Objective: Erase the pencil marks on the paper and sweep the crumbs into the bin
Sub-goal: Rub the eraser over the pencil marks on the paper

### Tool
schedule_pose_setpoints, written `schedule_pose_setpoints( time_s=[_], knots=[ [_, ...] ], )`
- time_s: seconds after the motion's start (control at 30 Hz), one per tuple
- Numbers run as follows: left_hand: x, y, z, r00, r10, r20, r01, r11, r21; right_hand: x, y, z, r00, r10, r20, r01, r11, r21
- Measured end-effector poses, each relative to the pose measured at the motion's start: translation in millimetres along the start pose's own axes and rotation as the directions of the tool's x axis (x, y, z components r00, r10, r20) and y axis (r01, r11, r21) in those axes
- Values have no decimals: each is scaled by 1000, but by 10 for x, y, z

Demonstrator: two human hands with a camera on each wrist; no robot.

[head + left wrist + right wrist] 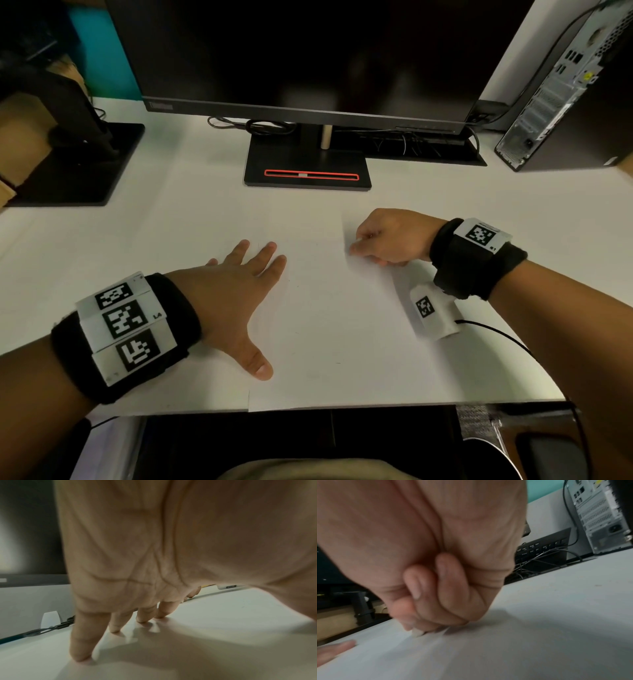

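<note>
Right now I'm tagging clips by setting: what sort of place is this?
Most likely an office desk: a monitor on its stand, a desktop computer tower to the right, and a keyboard with cables on the white desk.

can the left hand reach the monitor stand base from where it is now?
Probably yes. The left hand lies flat on the paper, holding nothing, and only bare desk lies between it and the monitor stand base. It would leave the paper unpinned.

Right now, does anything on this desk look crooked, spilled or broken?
Nothing is spilled or broken. The paper lies flat, its near edge just past the desk edge. The left hand presses it flat, while the right hand pinches a small white eraser.
</note>
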State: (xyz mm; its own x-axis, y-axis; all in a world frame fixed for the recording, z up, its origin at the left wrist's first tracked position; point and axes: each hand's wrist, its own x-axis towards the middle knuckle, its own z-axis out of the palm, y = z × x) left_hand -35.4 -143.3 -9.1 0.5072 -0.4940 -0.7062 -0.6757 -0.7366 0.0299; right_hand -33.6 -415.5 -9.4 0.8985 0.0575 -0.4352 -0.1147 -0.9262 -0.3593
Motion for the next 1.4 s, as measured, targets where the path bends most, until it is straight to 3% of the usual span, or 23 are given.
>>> schedule_pose_setpoints(
  time_s=[0.1,0.27,0.43,0.73,0.97,1.1,1.2,1.3,1.4],
  knots=[
    [-13,7,0,1000,-5,4,5,1000,7,0,2,-54,998,39,-43,-40,999,-7],
    [-3,17,-14,1000,-4,7,4,1000,2,-9,-344,104,992,-123,-3,123,992,14],
    [15,5,5,1000,-2,1,2,1000,3,162,-579,234,994,-107,27,107,994,14],
    [32,5,21,1000,18,-5,-18,999,-31,13,-78,-27,992,119,39,-121,991,50],
    [24,10,26,1000,13,-15,-13,1000,-28,-56,105,-59,985,175,-5,-173,979,109],
    [20,10,14,999,21,-30,-22,999,-27,-162,200,-3,988,138,-75,-116,961,250],
    [15,13,-68,994,0,-113,-11,995,-97,-338,311,-26,977,134,-166,-59,919,391],
    [74,31,-181,968,-48,-245,11,988,-152,-563,495,-78,962,175,-209,-96,936,340],
    [150,68,-236,962,-95,-255,60,988,-142,-730,700,-85,957,205,-205,-152,956,250]
  ],
)
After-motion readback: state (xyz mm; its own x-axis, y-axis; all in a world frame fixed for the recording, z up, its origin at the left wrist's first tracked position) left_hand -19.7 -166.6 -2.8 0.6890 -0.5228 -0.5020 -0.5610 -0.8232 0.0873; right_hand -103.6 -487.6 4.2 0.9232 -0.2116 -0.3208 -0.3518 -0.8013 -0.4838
